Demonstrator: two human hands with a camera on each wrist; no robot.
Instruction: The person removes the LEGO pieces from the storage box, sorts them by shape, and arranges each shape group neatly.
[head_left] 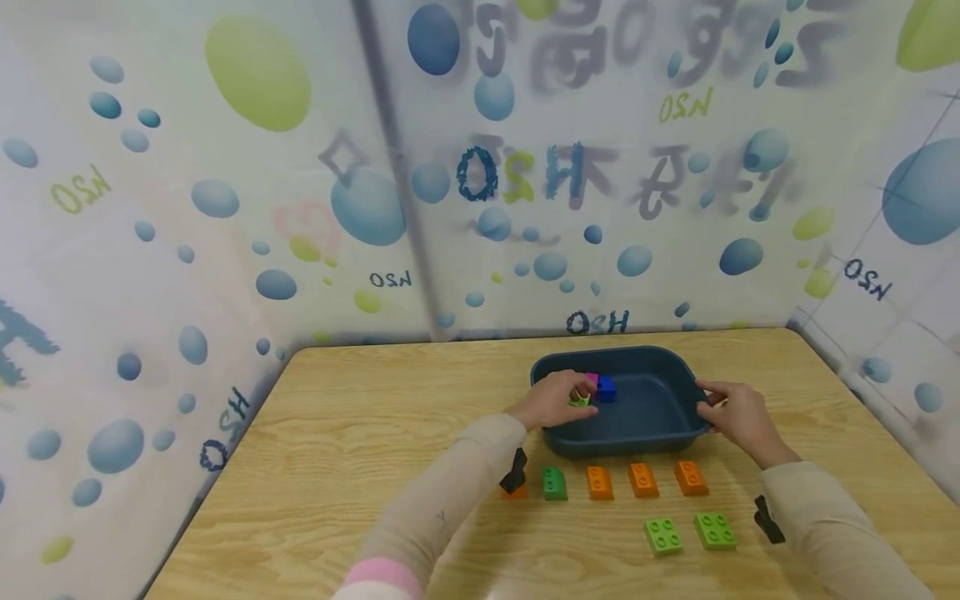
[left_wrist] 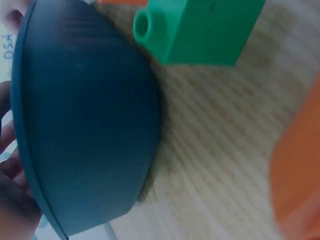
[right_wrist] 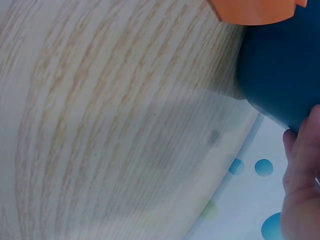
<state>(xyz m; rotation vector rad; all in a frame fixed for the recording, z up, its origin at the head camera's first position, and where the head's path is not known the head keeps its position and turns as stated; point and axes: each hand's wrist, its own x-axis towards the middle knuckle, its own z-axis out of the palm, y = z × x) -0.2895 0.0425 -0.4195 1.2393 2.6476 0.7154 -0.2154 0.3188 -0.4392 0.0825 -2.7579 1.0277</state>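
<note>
A dark blue plastic bin (head_left: 652, 417) stands on the table. My left hand (head_left: 551, 400) reaches over its left side, thumb and fingers curled about a light green toy brick (head_left: 580, 401). Just beyond those fingers a blue brick (head_left: 606, 389) and a pink brick (head_left: 592, 379) lie in the bin. My right hand (head_left: 742, 419) grips the bin's right end, thumb and fingers at the rim. The right wrist view shows these fingers (right_wrist: 302, 160) against the bin's outer wall. In the left wrist view the bin wall (left_wrist: 90, 120) hides most of the left hand.
In front of the bin stands a row with a green brick (head_left: 553, 483) and several orange bricks (head_left: 643, 481); the leftmost orange one is partly behind the left wrist. Nearer are two light green bricks (head_left: 715, 531). A patterned curtain (head_left: 480, 250) hangs behind the wooden table (head_left: 337, 467).
</note>
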